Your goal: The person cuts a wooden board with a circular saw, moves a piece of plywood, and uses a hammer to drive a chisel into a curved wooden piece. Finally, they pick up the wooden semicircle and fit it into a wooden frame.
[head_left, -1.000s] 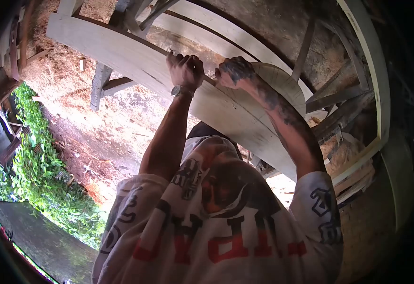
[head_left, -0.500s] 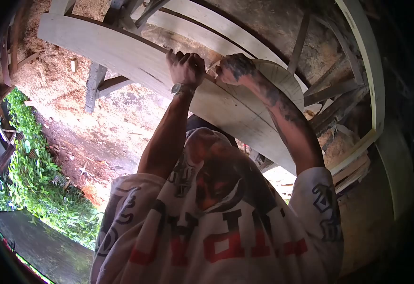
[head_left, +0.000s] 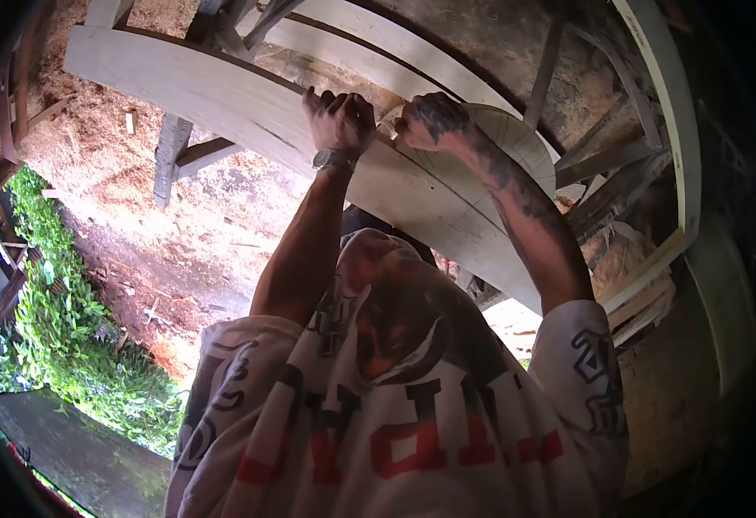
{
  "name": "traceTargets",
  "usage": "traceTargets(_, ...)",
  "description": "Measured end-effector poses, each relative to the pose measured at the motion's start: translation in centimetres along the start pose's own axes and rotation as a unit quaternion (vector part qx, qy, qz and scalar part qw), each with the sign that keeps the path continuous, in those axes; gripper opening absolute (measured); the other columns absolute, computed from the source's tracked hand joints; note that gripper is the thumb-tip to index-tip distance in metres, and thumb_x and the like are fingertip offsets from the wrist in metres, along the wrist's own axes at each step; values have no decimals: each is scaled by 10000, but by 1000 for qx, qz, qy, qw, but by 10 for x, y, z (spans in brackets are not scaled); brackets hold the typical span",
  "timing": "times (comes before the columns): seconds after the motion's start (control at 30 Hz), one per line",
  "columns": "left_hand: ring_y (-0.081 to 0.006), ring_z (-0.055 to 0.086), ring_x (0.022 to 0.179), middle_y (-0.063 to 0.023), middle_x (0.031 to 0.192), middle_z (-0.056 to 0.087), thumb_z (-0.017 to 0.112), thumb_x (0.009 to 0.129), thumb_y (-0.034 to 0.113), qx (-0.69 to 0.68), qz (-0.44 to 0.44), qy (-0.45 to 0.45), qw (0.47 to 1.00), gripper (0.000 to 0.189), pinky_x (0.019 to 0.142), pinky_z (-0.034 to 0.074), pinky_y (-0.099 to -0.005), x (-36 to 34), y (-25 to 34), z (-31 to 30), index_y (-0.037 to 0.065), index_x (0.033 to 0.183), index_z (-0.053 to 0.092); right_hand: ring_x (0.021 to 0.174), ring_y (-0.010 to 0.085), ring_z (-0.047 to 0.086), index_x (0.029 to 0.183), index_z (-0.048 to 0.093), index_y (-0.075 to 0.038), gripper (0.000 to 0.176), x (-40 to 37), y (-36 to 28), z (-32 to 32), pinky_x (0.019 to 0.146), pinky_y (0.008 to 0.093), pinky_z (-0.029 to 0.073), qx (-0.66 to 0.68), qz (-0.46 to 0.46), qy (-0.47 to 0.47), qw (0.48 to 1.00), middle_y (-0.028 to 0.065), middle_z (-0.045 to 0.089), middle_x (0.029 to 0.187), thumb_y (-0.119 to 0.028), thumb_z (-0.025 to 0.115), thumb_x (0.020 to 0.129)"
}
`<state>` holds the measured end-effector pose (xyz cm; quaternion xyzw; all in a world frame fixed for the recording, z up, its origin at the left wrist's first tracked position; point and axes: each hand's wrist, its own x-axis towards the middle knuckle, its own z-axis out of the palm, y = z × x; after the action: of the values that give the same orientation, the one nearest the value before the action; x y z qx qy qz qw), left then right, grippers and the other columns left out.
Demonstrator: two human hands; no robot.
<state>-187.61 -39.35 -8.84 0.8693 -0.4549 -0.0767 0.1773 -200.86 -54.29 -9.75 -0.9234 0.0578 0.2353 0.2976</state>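
A long, pale wooden board (head_left: 188,79) runs diagonally from the upper left towards the lower right in front of my body. Over its far edge, my left hand (head_left: 341,121) is closed in a fist, with a watch (head_left: 333,159) on the wrist. Close beside it on the right, my right hand (head_left: 432,121) is also closed at the same edge. A small pale bit shows between the two hands, too small to name. What the fingers hold is hidden. Just beyond my right hand is a rounded wooden piece (head_left: 525,154) marked with radiating lines.
Dark wooden supports (head_left: 170,160) stand under the board. More pale curved boards (head_left: 378,53) lie beyond it, and a curved wooden frame (head_left: 684,138) is at the right. Wood debris covers the ground (head_left: 214,224). Green plants (head_left: 58,293) grow at the left.
The view has shifted very slightly. Both hands remain closed at the board's edge, in nearly the same place.
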Motion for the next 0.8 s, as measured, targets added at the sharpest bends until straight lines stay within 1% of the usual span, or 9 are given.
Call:
traceTargets(0.1, -263, 617, 758, -66, 694, 670, 556, 825, 166, -27, 23, 76, 996, 208, 1054, 326, -527, 1, 1, -1, 116, 641, 639, 723, 384, 685, 742, 707, -9, 368, -7, -9, -7, 701, 460, 557, 9, 26, 29, 999, 215, 676, 747, -309, 524, 851)
traceTargets(0.17, -258, 618, 754, -60, 698, 675, 555, 830, 167, -14, 10, 39, 999, 215, 1056, 325, -523, 4, 1, -2, 115, 640, 641, 721, 378, 687, 734, 703, -13, 370, -11, -14, -12, 695, 456, 559, 31, 55, 39, 997, 212, 676, 742, -313, 523, 853)
traceTargets(0.23, -253, 618, 753, -51, 699, 676, 549, 839, 165, 2, 1, 5, 1000, 229, 1059, 323, -518, 2, 1, -1, 111, 635, 638, 724, 374, 689, 748, 709, -22, 369, -8, -10, -17, 699, 452, 562, 24, 33, 26, 999, 202, 683, 753, -318, 519, 858)
traceTargets(0.37, -256, 618, 766, -53, 704, 675, 548, 843, 165, 2, 1, 10, 1000, 234, 1055, 320, -524, 2, 4, 0, 105, 632, 630, 730, 365, 695, 759, 714, -35, 366, -4, -6, -17, 708, 446, 566, 6, 41, -38, 998, 188, 693, 767, -323, 515, 863)
traceTargets(0.47, -255, 615, 776, -50, 700, 668, 553, 839, 166, -16, 3, 13, 1000, 230, 1049, 320, -529, -1, 1, -3, 106, 628, 620, 736, 363, 698, 751, 716, -32, 373, -7, -12, -17, 711, 446, 566, 20, 36, -3, 999, 197, 693, 775, -324, 512, 863)
traceTargets(0.57, -251, 615, 783, -49, 694, 663, 554, 837, 168, -5, 10, 27, 1000, 228, 1046, 320, -529, 4, -2, -2, 109, 625, 615, 737, 357, 699, 761, 718, -20, 387, -9, -17, -29, 715, 453, 564, 26, 79, -31, 996, 210, 691, 788, -336, 518, 860)
traceTargets(0.67, -250, 616, 785, -54, 692, 662, 550, 837, 169, -2, 11, 13, 1000, 230, 1046, 320, -529, 2, 1, 0, 109, 625, 617, 769, 356, 701, 795, 722, -13, 401, -6, -11, -19, 741, 459, 561, 16, 58, -31, 998, 217, 694, 822, -353, 521, 858)
traceTargets(0.7, -250, 617, 785, -56, 694, 664, 549, 838, 169, 3, 9, 5, 1000, 231, 1046, 320, -528, 2, 4, -3, 109, 627, 619, 769, 356, 701, 795, 722, -13, 408, -5, -9, -19, 754, 457, 559, 4, 55, -49, 997, 213, 695, 820, -366, 525, 854)
traceTargets(0.8, -251, 619, 770, -61, 699, 668, 547, 837, 165, -1, 7, -5, 1000, 228, 1048, 319, -527, 3, 4, -8, 111, 631, 627, 777, 356, 701, 787, 722, -15, 407, -3, -10, -23, 763, 451, 559, 27, 75, -74, 994, 216, 693, 814, -364, 523, 854)
